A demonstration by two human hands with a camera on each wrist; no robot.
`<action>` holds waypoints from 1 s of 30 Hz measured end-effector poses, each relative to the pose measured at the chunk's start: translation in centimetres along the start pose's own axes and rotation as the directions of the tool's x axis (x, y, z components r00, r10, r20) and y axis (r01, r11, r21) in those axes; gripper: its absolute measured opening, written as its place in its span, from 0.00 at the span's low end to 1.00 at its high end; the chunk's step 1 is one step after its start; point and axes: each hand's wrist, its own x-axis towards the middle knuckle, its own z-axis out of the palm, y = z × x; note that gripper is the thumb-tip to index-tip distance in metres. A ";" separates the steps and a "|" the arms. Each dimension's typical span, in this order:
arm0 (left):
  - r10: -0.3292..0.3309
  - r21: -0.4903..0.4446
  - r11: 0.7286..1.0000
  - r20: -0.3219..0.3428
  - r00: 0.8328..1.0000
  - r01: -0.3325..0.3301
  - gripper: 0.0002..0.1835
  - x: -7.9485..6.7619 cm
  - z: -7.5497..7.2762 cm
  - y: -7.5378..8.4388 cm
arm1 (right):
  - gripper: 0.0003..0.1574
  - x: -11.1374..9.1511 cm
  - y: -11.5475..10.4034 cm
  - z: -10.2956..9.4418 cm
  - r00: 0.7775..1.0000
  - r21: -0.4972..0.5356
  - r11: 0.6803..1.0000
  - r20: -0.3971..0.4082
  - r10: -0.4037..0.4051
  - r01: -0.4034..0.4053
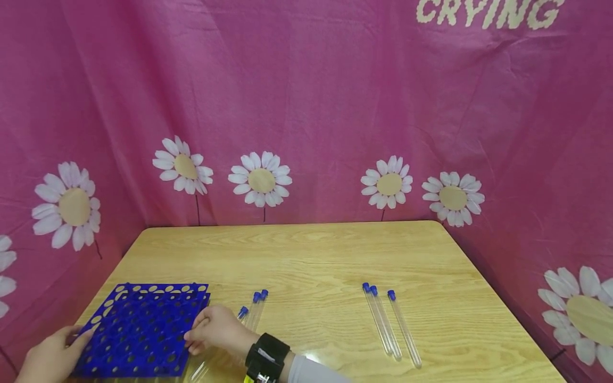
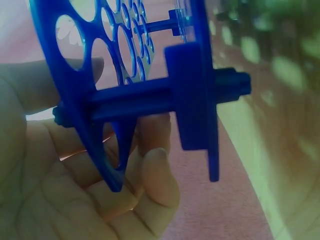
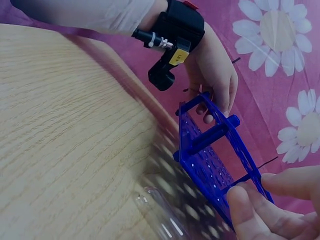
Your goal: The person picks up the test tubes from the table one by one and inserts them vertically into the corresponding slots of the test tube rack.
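A blue test tube rack (image 1: 136,332) with two perforated plates joined by posts is held above the left part of the table. My left hand (image 1: 52,354) grips its left edge; in the left wrist view the fingers curl round the upper plate beside a corner post (image 2: 135,97). At the right edge, my right hand (image 1: 217,330) pinches the rack, thumb and fingers on the plate in the right wrist view. Beside the right hand lie several clear test tubes (image 1: 258,308) with blue caps, partly hidden by that hand.
Three more capped test tubes (image 1: 383,319) lie on the right half of the wooden table (image 1: 311,255). A pink curtain (image 1: 311,106) with printed daisies hangs behind and at both sides. The rack's dotted shadow falls on the tabletop.
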 end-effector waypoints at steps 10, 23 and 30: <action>0.104 -0.002 0.995 0.006 0.995 -0.104 0.40 -0.4 -1.0 1.5 | 0.07 -0.8 -0.9 -1.9 0.999 0.050 0.998 0.032 -0.026 0.025; 0.297 -0.087 0.947 -0.121 0.947 -0.308 0.33 -1.5 -0.9 5.3 | 0.09 -3.2 -0.8 -7.0 0.996 0.038 0.996 0.030 -0.088 0.087; 0.312 -0.258 0.914 -0.048 0.949 -0.314 0.35 -2.3 -0.3 7.8 | 0.11 -4.9 -0.8 -9.8 0.996 0.040 0.995 -0.007 -0.086 0.086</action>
